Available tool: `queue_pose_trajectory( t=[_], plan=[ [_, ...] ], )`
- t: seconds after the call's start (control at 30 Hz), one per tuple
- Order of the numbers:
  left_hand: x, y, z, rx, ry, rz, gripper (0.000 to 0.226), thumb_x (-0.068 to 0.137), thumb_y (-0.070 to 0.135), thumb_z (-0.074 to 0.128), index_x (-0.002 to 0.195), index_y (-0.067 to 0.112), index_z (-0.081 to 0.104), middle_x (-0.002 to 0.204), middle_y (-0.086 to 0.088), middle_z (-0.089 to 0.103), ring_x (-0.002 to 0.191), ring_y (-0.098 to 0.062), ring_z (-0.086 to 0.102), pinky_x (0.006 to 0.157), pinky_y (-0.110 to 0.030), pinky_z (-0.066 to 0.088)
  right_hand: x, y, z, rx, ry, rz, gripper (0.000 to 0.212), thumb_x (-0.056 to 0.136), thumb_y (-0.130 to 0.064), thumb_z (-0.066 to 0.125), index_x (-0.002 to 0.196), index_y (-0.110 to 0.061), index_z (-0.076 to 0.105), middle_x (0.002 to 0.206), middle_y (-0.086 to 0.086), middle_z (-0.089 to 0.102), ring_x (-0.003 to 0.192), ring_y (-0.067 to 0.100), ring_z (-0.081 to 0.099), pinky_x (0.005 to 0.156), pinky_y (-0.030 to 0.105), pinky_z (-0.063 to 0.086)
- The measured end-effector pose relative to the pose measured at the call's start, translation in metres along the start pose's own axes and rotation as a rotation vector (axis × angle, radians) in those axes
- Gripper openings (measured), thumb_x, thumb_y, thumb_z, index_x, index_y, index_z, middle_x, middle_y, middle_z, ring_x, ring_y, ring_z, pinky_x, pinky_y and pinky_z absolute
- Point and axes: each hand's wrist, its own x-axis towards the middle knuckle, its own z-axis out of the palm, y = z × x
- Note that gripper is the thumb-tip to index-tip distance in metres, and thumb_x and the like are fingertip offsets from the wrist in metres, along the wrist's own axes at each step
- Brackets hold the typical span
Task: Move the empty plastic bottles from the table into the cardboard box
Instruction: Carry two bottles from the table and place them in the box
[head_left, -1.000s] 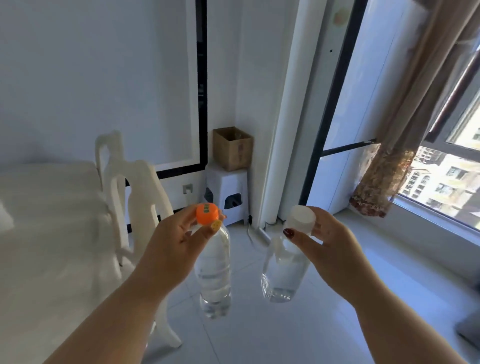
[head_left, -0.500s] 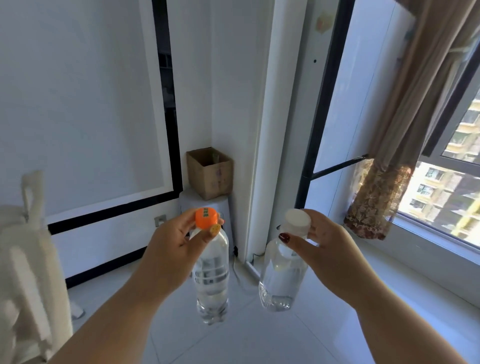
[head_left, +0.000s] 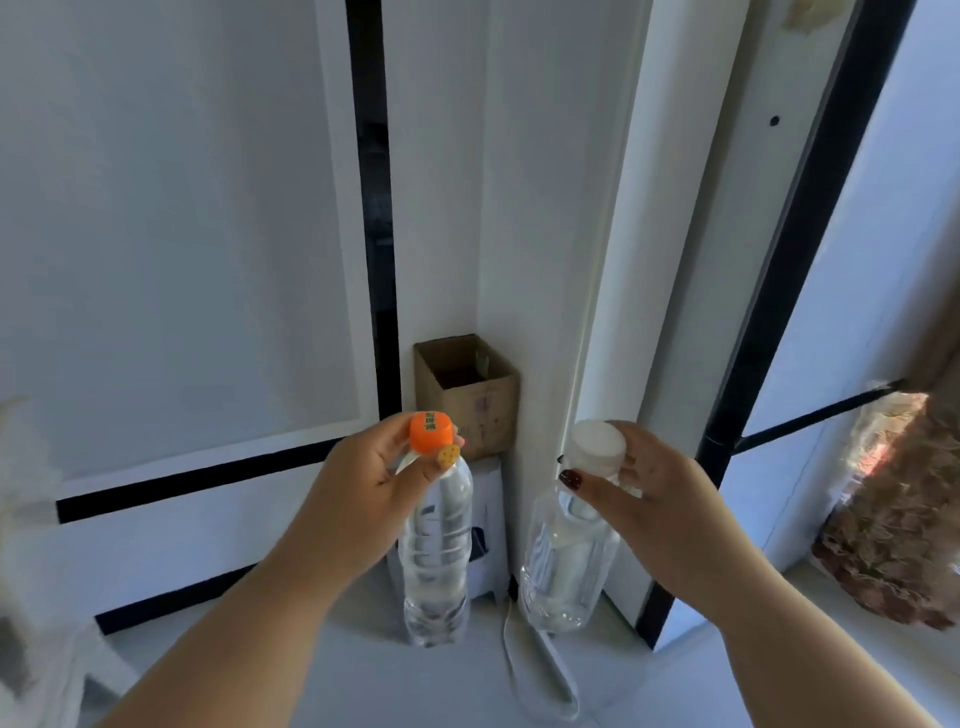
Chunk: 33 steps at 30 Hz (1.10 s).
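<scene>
**Two bottles held by their caps in front of the box**

At the far left edge a pale, blurred shape, perhaps a chair, cannot be made out clearly. The left hand reaches forward, its thumb and fingers curled round the orange cap of a clear plastic bottle, which hangs upright below the hand. The thumbnail on this hand is yellow with dots.

Behind and just above that cap, the cardboard box stands open-topped in the corner of the white wall, on a white stool that shows between the two bottles. Its inside is dark, so I cannot tell what is in it.

A white cord trails over the floor below the stool.

To the right, the right hand pinches the white cap of a second, wider clear bottle, thumb in front with a dark red nail, fingers wrapped behind. This bottle also hangs upright, well apart from the first and beside the white door frame.

At the far right, a brown patterned curtain hangs down to the window sill.
</scene>
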Motion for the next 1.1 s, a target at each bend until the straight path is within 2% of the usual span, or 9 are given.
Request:
queue_pose_trajectory(
  t=[0.1,0.2,0.4,0.57,0.7,0.87,1.0,1.03,1.1],
  plan=[
    [0.058,-0.020,0.016,0.018,0.051,-0.014,0.033,0.085,0.052,0.057,0.103,0.028,0.072,0.103,0.030,0.073,0.098,0.013,0.066,0.077,0.001,0.043,0.072,0.018,-0.008,0.013,-0.040,-0.033,0.037,0.083,-0.038,0.074,0.117,-0.031,0.063,0.106,-0.011,0.073,0.105,0.009,0.065,0.091,0.029,0.051],
    [0.116,-0.043,0.027,0.031,0.066,-0.033,0.035,0.084,0.054,0.056,0.102,0.028,0.072,0.101,0.025,0.074,0.095,0.009,0.068,0.075,0.000,0.044,0.142,0.034,-0.010,0.030,-0.052,-0.059,0.031,0.083,-0.037,0.073,0.113,-0.033,0.063,0.104,-0.013,0.073,0.103,0.006,0.065,0.083,0.020,0.048],
    [0.228,-0.105,0.038,0.013,0.076,-0.040,0.049,0.080,0.059,0.054,0.109,0.024,0.072,0.106,0.027,0.073,0.105,0.011,0.064,0.082,0.002,0.042,0.271,0.068,0.011,0.014,-0.081,-0.072,0.039,0.083,-0.039,0.073,0.119,-0.030,0.061,0.108,-0.013,0.071,0.104,0.006,0.064,0.079,0.018,0.047],
    [0.330,-0.175,0.034,-0.013,0.034,-0.026,0.040,0.082,0.053,0.058,0.109,0.026,0.071,0.108,0.026,0.074,0.104,0.011,0.065,0.083,0.001,0.042,0.384,0.095,0.042,0.009,-0.041,-0.079,0.026,0.082,-0.040,0.073,0.106,-0.038,0.064,0.097,-0.017,0.074,0.095,0.001,0.068,0.077,0.021,0.051],
    [0.414,-0.226,0.024,0.002,0.006,-0.007,0.043,0.079,0.057,0.058,0.108,0.028,0.072,0.110,0.028,0.073,0.105,0.012,0.065,0.083,0.002,0.042,0.478,0.106,0.067,0.010,-0.011,-0.107,0.020,0.082,-0.037,0.073,0.100,-0.032,0.066,0.094,-0.011,0.076,0.094,0.010,0.070,0.086,0.038,0.055],
    [0.508,-0.285,0.020,-0.001,0.014,-0.045,0.054,0.073,0.065,0.058,0.111,0.030,0.072,0.111,0.027,0.074,0.109,0.014,0.062,0.086,0.001,0.043,0.588,0.123,0.105,0.043,-0.030,-0.092,0.020,0.085,-0.031,0.074,0.104,-0.030,0.065,0.100,-0.008,0.075,0.099,0.013,0.068,0.087,0.037,0.054],
    [0.571,-0.340,0.029,-0.009,0.048,-0.130,0.037,0.078,0.059,0.064,0.108,0.038,0.071,0.107,0.034,0.071,0.105,0.020,0.060,0.083,-0.005,0.042,0.668,0.150,0.143,0.054,-0.092,-0.061,0.023,0.086,-0.030,0.073,0.106,-0.031,0.062,0.102,-0.012,0.072,0.097,0.006,0.067,0.075,0.018,0.048],
    [0.584,-0.358,0.032,-0.011,0.056,-0.163,0.028,0.081,0.052,0.068,0.106,0.039,0.072,0.105,0.037,0.070,0.103,0.021,0.060,0.083,-0.007,0.041,0.687,0.160,0.154,0.046,-0.110,-0.059,0.024,0.086,-0.029,0.073,0.107,-0.030,0.062,0.103,-0.012,0.071,0.097,0.005,0.066,0.075,0.017,0.047],
    [0.604,-0.394,0.040,-0.033,0.071,-0.241,0.019,0.084,0.039,0.074,0.103,0.038,0.073,0.103,0.035,0.072,0.099,0.017,0.064,0.083,-0.011,0.043,0.720,0.184,0.174,0.024,-0.175,-0.029,0.025,0.085,-0.027,0.074,0.107,-0.029,0.061,0.102,-0.010,0.071,0.097,0.008,0.066,0.079,0.024,0.050]
  ],
)
